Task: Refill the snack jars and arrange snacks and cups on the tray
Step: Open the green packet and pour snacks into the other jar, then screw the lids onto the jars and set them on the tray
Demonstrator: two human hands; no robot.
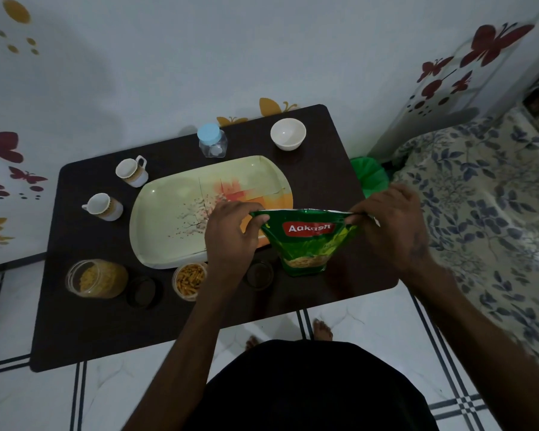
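Pinching the green snack packet (305, 241) by its top corners, left hand (231, 234) and right hand (392, 228) are hovering over the dark table (84, 321), floral bed (492, 194) lying just right of them.

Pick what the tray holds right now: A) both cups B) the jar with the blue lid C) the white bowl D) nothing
D: the tray shows only its printed surface, while the two cups, the white bowl and the jar with the blue lid all stand on the table around it.
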